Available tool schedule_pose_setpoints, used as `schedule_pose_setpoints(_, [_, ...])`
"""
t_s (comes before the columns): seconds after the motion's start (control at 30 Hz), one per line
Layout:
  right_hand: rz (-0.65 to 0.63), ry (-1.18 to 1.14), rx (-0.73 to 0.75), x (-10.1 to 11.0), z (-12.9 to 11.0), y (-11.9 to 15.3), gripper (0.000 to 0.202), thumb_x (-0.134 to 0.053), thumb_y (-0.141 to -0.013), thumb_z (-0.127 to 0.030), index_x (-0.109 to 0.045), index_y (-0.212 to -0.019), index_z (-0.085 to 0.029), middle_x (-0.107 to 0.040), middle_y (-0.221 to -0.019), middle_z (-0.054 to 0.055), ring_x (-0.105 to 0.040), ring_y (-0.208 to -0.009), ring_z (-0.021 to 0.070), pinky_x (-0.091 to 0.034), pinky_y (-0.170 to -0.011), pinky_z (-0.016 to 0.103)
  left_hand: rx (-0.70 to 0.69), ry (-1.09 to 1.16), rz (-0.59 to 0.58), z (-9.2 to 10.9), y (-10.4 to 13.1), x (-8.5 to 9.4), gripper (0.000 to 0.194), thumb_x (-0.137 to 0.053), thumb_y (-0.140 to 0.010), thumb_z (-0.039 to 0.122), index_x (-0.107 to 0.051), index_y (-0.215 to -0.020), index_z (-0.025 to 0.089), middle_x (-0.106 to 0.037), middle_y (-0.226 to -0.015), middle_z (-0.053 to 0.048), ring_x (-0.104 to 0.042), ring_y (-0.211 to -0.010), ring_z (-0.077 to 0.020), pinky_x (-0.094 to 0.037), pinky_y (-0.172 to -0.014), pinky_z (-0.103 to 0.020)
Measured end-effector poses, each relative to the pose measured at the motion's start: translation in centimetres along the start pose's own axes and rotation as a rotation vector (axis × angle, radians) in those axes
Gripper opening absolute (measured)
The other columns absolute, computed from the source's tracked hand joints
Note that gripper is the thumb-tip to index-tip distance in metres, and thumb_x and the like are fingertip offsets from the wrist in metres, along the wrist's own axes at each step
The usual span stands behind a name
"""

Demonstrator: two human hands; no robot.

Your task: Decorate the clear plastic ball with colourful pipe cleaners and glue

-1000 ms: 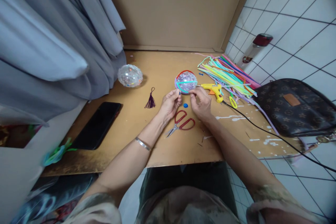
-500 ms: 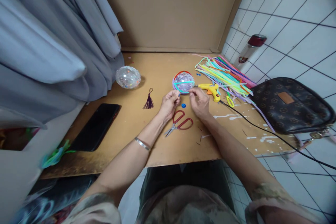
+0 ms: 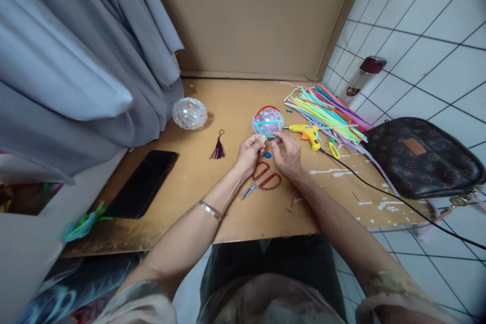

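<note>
The left hand (image 3: pixel 248 153) and the right hand (image 3: pixel 287 154) meet at the near edge of the clear ball (image 3: pixel 268 121), which rests on the tabletop (image 3: pixel 235 96) near its centre, wrapped by a red loop over the top and a teal pipe cleaner (image 3: pixel 268 123) across its front. The fingers of both hands are pinched narrow on the teal pipe cleaner where it runs under the near side of the ball. To work this wrap well, keep the ball seated on the tabletop, hold the strand taut from both sides, and keep the pinch points close together so the strand does not slide off the curve. The glue gun (image 3: pixel 307 133) lies just right of the ball, its nozzle toward it; keep the fingers off the nozzle. Red scissors (image 3: pixel 263 179) lie just near the hands, a small blue piece (image 3: pixel 268 154) between them. A second clear ball (image 3: pixel 189 113), a tassel (image 3: pixel 218 149) and a phone (image 3: pixel 143 183) lie to the left; a pile of pipe cleaners (image 3: pixel 322 106) and a bag (image 3: pixel 421 157) to the right. The strand ends are hidden by the fingers, so it cannot be told whether they are twisted together.
</note>
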State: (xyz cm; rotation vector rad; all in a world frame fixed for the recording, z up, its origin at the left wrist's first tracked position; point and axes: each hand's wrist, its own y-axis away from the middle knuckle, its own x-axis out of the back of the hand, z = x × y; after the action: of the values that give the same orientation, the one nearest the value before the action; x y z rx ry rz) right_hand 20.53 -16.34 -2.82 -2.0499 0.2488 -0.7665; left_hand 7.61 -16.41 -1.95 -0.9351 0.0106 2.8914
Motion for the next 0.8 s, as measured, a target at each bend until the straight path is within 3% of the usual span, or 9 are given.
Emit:
schedule_pose_setpoints(0.13, [0.021, 0.001, 0.023, -0.12, 0.04, 0.06, 0.017, -0.048, -0.092, -0.023, -0.061, -0.103, -0.020, -0.066, -0.079, 0.005, -0.061, -0.071, 0.0197, -0.051, -0.070, 0.035, 0.029, 0.021, -0.011, -0.06, -0.10, 0.18, 0.034, -0.085, -0.068, 0.033, -0.057, -0.063, 0.014, -0.050, -0.053, 0.005, -0.041, -0.048, -0.0028, -0.034, -0.050, -0.014])
schedule_pose_setpoints(0.37, [-0.007, -0.025, 0.014, 0.07, -0.16, -0.03, 0.019, -0.049, -0.091, -0.024, -0.061, -0.105, -0.021, -0.065, -0.083, 0.005, -0.061, -0.075, 0.0207, -0.051, -0.074, 0.036, 0.223, 0.124, -0.086, 0.17, -0.23, 0.40, 0.031, -0.085, -0.069, 0.028, -0.058, -0.068, 0.013, -0.052, -0.055, 0.005, -0.044, -0.046, -0.0023, -0.037, -0.049, -0.014])
schedule_pose_setpoints(0.8, [-0.002, -0.013, 0.098, 0.26, -0.49, -0.20, 0.023, -0.047, -0.093, -0.019, -0.068, -0.103, -0.021, -0.061, -0.087, 0.007, -0.061, -0.081, 0.0207, -0.052, -0.074, 0.036, 0.237, 0.197, -0.038, 0.25, -0.46, 0.56, 0.029, -0.086, -0.069, 0.025, -0.060, -0.070, 0.012, -0.053, -0.053, 0.005, -0.048, -0.047, -0.0021, -0.040, -0.050, -0.013])
